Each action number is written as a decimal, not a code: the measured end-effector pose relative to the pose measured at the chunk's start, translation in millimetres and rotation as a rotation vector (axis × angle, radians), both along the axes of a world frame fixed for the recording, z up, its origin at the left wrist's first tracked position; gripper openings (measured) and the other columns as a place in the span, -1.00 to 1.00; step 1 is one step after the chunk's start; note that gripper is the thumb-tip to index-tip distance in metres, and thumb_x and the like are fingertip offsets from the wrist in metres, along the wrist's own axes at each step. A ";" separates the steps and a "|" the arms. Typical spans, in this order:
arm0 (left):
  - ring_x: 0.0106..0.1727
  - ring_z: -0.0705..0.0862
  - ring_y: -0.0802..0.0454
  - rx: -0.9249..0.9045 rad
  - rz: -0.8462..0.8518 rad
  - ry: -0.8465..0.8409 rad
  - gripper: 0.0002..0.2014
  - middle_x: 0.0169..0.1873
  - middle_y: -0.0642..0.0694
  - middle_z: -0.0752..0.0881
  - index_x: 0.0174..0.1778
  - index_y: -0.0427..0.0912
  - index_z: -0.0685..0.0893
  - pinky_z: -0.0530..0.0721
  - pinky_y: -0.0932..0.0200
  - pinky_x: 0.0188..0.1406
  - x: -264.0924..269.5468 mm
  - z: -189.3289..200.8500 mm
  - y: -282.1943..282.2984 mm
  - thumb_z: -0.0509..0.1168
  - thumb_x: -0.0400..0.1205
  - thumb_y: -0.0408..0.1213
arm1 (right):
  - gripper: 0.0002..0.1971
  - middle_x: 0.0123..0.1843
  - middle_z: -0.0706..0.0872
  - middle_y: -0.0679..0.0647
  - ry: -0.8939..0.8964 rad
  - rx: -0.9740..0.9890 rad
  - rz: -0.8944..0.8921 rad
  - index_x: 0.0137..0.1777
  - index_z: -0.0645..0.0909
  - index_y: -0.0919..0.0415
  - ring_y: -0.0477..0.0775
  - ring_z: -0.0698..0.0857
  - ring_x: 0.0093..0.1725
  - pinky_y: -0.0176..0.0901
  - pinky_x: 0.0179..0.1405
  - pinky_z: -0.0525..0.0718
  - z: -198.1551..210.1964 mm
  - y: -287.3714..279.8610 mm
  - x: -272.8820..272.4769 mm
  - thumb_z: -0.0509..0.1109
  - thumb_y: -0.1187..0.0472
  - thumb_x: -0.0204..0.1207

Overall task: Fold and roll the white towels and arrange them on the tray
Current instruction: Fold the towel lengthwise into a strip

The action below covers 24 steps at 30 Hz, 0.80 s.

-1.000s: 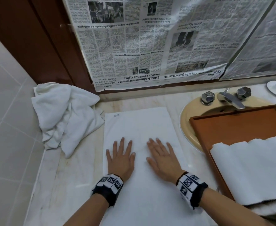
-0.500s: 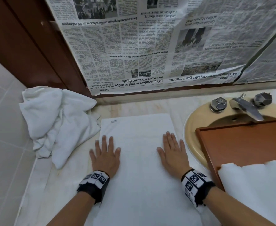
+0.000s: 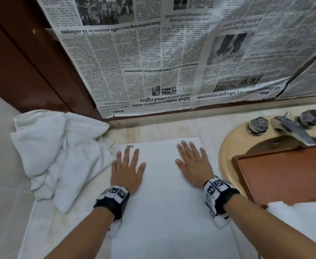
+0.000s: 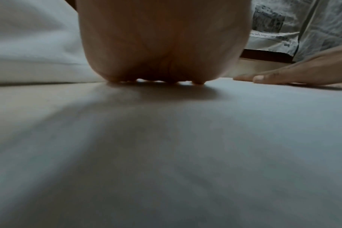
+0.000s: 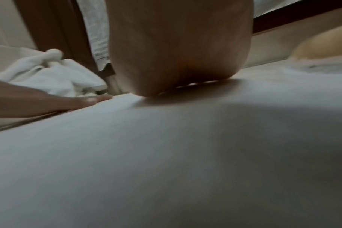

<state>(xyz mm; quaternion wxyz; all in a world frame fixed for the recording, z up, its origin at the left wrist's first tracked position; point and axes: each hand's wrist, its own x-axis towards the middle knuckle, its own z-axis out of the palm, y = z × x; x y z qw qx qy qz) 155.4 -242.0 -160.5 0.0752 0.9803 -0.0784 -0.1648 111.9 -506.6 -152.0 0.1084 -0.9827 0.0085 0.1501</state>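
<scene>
Nearest: both forearms reach in from the bottom edge, each with a black-and-white patterned wrist band.

Flat white towel [image 3: 164,202] spread lengthwise on the pale marble counter [image 3: 41,221], running away from the person; a small tag sits at its far left corner.

Left hand [image 3: 127,171] palm down on the towel's left side, fingers straight and slightly spread, grip loose, holding nothing. Right hand [image 3: 194,165] the same on the right side, fingers flat toward the far edge. Hands well apart, bare towel between them. Both wrist views confirm: heel of each palm pressed to the cloth, the other hand's fingers lying flat at the side.

Right of the towel: a brown wooden tray [image 3: 284,174] resting over the yellowish sink [image 3: 226,150]. Rolled white towels [image 3: 303,217] lie in the tray's near end, partly cut off by the frame.

Left: a crumpled heap of white towels [image 3: 56,150] on the counter against the tiled wall, just beside the flat towel's far left corner.

Farther: metal faucet [image 3: 291,129] with two faceted knobs at the sink's back rim.

Farthest: sheets of newspaper [image 3: 162,62] hung upside down over the wall, dark wood panel to the left.
</scene>
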 end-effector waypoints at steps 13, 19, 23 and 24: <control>0.67 0.12 -0.37 -0.026 -0.011 -0.063 -0.43 0.74 -0.21 -0.14 0.61 -0.08 0.30 0.24 -0.25 0.57 17.1 45.3 -98.4 0.18 0.70 0.03 | -0.74 -0.04 0.70 0.21 -0.144 -0.237 -0.369 -0.07 0.72 0.24 0.30 0.64 0.00 0.11 -0.05 0.53 35.9 -31.3 -54.2 0.56 0.05 0.41; 0.42 0.50 -0.23 -0.300 -0.385 0.055 -0.49 0.53 -0.14 0.34 0.62 -0.02 0.40 0.56 -0.14 0.36 30.2 40.3 -174.8 0.24 0.71 -0.18 | -0.77 -0.07 0.72 0.16 -0.048 -0.228 -0.369 -0.10 0.73 0.22 0.26 0.66 0.04 0.07 -0.11 0.57 36.2 -25.9 -67.8 0.57 0.06 0.41; 0.29 0.53 -0.21 -0.249 -0.402 0.054 -0.47 0.47 -0.07 0.34 0.58 0.20 0.40 0.65 -0.11 0.15 34.3 29.7 -199.7 0.18 0.70 -0.31 | -0.75 -0.29 0.71 0.14 -0.096 -0.181 -0.389 -0.29 0.71 0.22 0.24 0.67 -0.15 0.03 -0.22 0.65 30.3 -28.8 -65.3 0.72 0.19 0.17; 0.23 0.54 -0.20 -0.227 -0.415 0.048 -0.49 0.42 -0.07 0.36 0.53 0.22 0.44 0.65 -0.09 0.07 35.8 28.2 -203.2 0.17 0.69 -0.35 | -0.76 -0.29 0.70 0.14 -0.101 -0.175 -0.381 -0.27 0.70 0.22 0.23 0.66 -0.15 0.02 -0.25 0.64 31.8 -29.0 -64.9 0.71 0.22 0.16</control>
